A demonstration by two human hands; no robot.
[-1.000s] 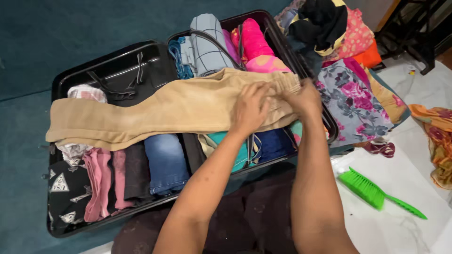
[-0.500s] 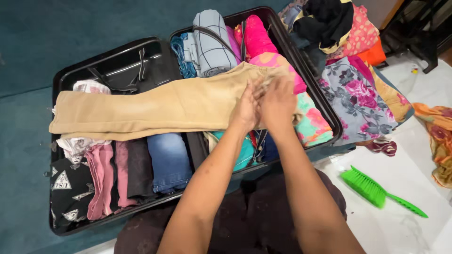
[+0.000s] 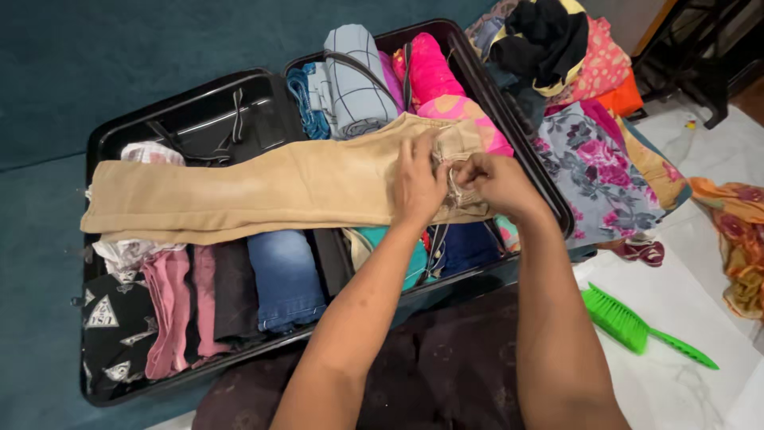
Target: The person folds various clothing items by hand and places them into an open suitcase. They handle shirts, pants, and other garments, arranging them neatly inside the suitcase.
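Note:
A pair of tan trousers point(image 3: 263, 191) lies stretched across an open black suitcase point(image 3: 119, 131) packed with rolled clothes. Its waist end is folded over at the right. My left hand point(image 3: 419, 185) presses flat on the trousers just left of that fold. My right hand point(image 3: 493, 183) pinches the folded waistband beside it. Below the trousers sit rolled jeans point(image 3: 284, 275), pink and dark rolls point(image 3: 187, 306) and a black printed garment point(image 3: 113, 326). Above them lie a grey checked roll point(image 3: 354, 76) and a bright pink roll point(image 3: 430, 68).
A heap of loose clothes, with a grey floral piece point(image 3: 593, 171) and a black garment point(image 3: 549, 36), lies right of the suitcase. A green hand brush point(image 3: 633, 326) rests on the white sheet at right. An orange patterned cloth point(image 3: 740, 239) sits at the far right edge.
The waist end of the trousers has been folded back to the left, uncovering the pink clothes beneath. My right hand moved from the suitcase's right rim inward and now pinches the fold.

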